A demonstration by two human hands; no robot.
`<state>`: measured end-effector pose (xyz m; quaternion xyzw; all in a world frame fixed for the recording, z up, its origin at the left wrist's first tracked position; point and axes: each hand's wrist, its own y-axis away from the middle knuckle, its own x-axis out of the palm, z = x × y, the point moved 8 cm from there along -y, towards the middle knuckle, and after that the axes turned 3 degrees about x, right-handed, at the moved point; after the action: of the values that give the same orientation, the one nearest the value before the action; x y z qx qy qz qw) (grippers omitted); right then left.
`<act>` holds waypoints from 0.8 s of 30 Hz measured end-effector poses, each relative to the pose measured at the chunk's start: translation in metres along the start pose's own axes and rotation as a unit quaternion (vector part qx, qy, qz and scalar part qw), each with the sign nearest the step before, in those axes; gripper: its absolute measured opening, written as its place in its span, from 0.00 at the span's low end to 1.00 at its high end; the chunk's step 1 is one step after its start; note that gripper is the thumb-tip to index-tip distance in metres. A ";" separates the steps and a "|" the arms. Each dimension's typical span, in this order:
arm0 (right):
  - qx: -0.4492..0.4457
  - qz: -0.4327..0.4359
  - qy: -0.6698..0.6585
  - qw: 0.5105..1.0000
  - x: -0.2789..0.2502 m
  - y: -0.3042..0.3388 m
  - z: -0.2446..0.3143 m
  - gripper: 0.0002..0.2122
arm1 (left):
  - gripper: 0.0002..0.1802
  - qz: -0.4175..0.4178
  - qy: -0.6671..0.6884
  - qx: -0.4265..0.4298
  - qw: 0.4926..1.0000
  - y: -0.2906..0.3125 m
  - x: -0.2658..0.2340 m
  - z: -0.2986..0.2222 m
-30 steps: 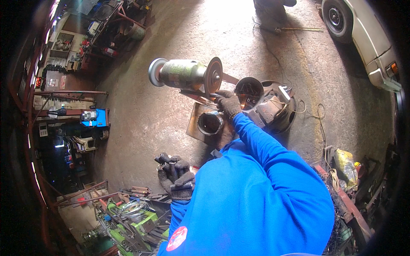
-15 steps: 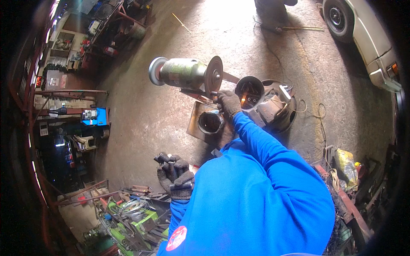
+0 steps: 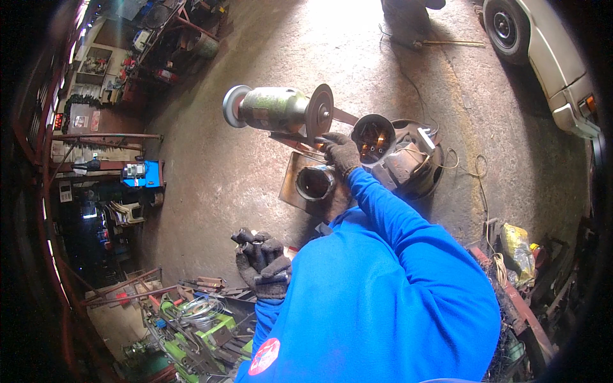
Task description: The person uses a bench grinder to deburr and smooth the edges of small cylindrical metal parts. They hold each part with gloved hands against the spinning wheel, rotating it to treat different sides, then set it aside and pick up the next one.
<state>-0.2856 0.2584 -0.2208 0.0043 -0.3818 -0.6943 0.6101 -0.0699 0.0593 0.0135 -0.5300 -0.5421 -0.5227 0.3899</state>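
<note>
My right hand point(image 3: 342, 153), in a dark work glove, is at the right-hand disc point(image 3: 319, 112) of a green double-ended bench grinder point(image 3: 271, 108). Its fingers are closed, and whatever they pinch against the disc is too dark to make out. Down at the left, my gloved left hand point(image 3: 260, 263) is curled palm up around several small grey metal pieces point(image 3: 271, 279). Beside the right hand stands a round metal can point(image 3: 373, 135) with small parts and an orange glow inside. Below the grinder, an open pipe-like cylinder point(image 3: 315, 184) rises from a square metal plate point(image 3: 288, 185).
A wheel rim point(image 3: 436, 172) with a boxy metal piece and cable lies right of the can. A pale vehicle point(image 3: 549, 57) is at the far right, and a person's legs point(image 3: 407, 22) are at the top. Green machinery point(image 3: 204, 332) and scrap metal crowd the lower left.
My right hand's fingers have shifted slightly at the disc. The orange glow inside the can has changed shape and spread. My left hand has hardly moved.
</note>
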 end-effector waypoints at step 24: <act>-0.128 0.153 -0.171 0.965 0.033 0.096 0.065 0.15 | 0.22 0.019 0.021 -0.011 1.000 0.007 -0.001 -0.034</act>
<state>-0.2439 0.2674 -0.1084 -0.2515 -0.3842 -0.6260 0.6303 -0.0677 0.0249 0.0191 -0.5334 -0.5179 -0.5318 0.4056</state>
